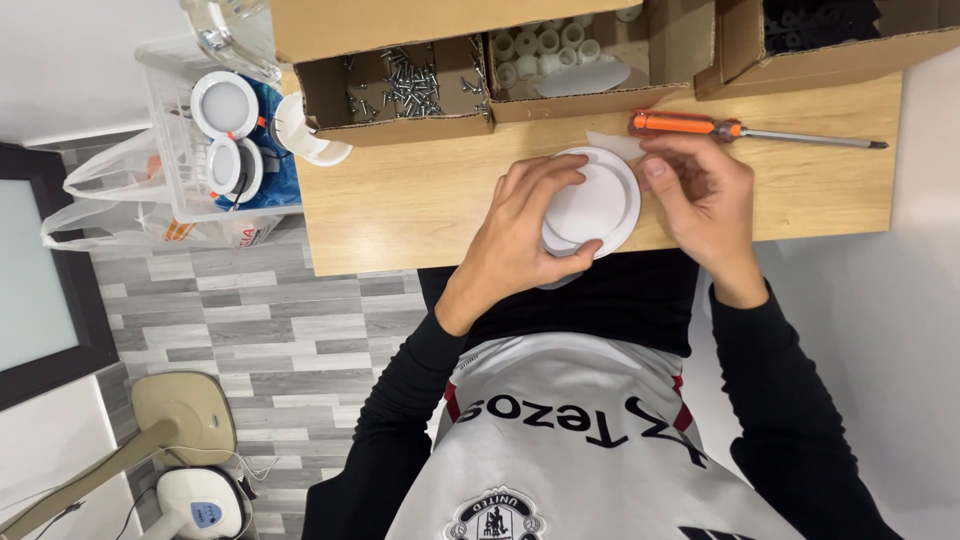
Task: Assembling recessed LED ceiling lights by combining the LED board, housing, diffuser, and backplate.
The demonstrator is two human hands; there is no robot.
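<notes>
Nearest the camera, both forearms in black sleeves extend over the near edge of a light wooden table (400, 210). The left hand (515, 235) is closed around a round white lamp housing (598, 205), fingers curled over its upper left rim and thumb under its lower edge, holding it just above the table's near edge. The right hand (700, 190) meets the housing's right rim with thumb and forefinger pinched together; whether a small part is held between them cannot be determined. A pale, thin piece (612, 143) lies on the table just beyond the housing, partly hidden by the right hand's fingers. Directly behind that hand lies a screwdriver (745, 131) with an orange handle, shaft pointing right. Further back, a row of open cardboard boxes stands along the far edge of the table: the left box (400, 90) contains loose metal screws (410, 85), the middle box (600, 60) contains small white ring-shaped parts (540, 45) and a flat white disc, and the right box (830, 40) contains dark parts that cannot be identified. A white cup-shaped part (305, 135) sits at the table's left corner. To the left of the table, a clear plastic crate (175, 150) holds finished round white lamps (225, 105) with orange clips.
</notes>
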